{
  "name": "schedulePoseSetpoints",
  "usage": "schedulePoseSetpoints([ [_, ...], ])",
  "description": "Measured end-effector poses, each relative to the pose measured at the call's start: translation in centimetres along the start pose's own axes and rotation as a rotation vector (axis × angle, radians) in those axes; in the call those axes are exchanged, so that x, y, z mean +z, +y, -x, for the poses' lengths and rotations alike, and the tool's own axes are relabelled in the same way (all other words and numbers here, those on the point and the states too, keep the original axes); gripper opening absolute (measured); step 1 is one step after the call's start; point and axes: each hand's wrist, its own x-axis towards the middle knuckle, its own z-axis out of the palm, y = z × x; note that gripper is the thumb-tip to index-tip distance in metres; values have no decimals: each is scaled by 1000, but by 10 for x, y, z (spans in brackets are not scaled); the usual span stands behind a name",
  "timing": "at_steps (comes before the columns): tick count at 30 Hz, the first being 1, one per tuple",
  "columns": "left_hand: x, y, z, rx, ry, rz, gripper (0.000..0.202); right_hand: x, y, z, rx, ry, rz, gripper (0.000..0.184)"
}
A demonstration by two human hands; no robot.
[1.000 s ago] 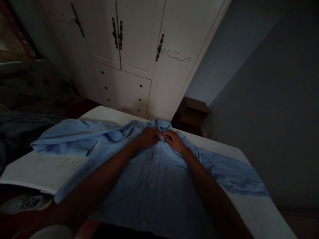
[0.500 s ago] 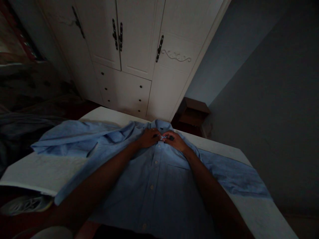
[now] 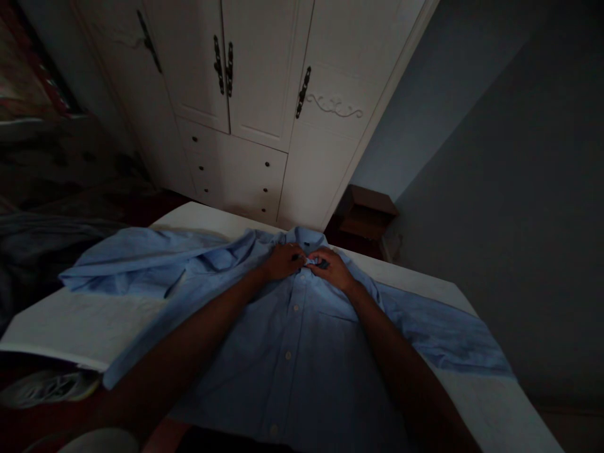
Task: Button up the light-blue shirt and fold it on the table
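A blue long-sleeved button-up shirt (image 3: 255,352) lies face up, its collar at the far edge and both sleeves spread out sideways. Just below the collar, my left hand (image 3: 284,260) pinches the front placket from the left. Opposite it, my right hand (image 3: 331,267) grips the same raised bit of placket, fingertips almost meeting the left ones. Whether a button sits between the fingers is too dark and small to tell. Down the front below my hands runs a line of several pale buttons, which look fastened.
The shirt rests on a white tabletop (image 3: 491,402). Beyond it stands a white wardrobe (image 3: 255,75) with dark handles, and a small brown cabinet (image 3: 370,211) to its right. Dark cloth (image 3: 42,251) is heaped at the left; a shoe (image 3: 47,389) is at the lower left.
Both hands stay at the upper placket; the fingers have shifted slightly and the pinched fabric is bunched a little differently. The shirt otherwise lies as before.
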Motion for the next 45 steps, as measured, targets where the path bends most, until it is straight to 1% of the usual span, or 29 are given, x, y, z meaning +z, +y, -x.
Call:
schedulePoseSetpoints([
  [4, 0, -2, 1, 4, 0, 35, 23, -1, -4, 0, 27, -3, -4, 22],
  [7, 0, -6, 1, 32, 7, 68, 27, -1, -3, 0, 53, -25, -66, 26],
  [10, 0, -10, 1, 68, -10, 81, 24, -1, 1, 0, 85, -43, -117, 27],
  [15, 2, -14, 0, 76, -28, 55, 23, 0, 5, -1, 102, -46, -158, 26],
  [21, 4, -14, -2, 73, -42, 3, 20, 1, 4, -2, 137, -69, -185, 23],
  [25, 4, -13, -2, 46, -31, 22, 19, 1, 2, -1, 138, -39, -174, 21],
  [30, 2, -10, -1, 33, -22, 60, 17, 0, 0, 0, 157, 20, -212, 22],
  [32, 1, -9, 0, 30, -16, 66, 16, -1, -1, 0, 148, 19, -240, 22],
  [34, 1, -8, 0, 26, -9, 72, 15, -2, -1, 0, 133, -10, -268, 21],
  [38, 1, -7, 0, 10, -6, 90, 16, -4, -1, 0, 105, -27, -268, 23],
  [45, 4, -7, 0, -23, 39, 106, 19, -3, 1, 0, -21, -2, -274, 23],
])
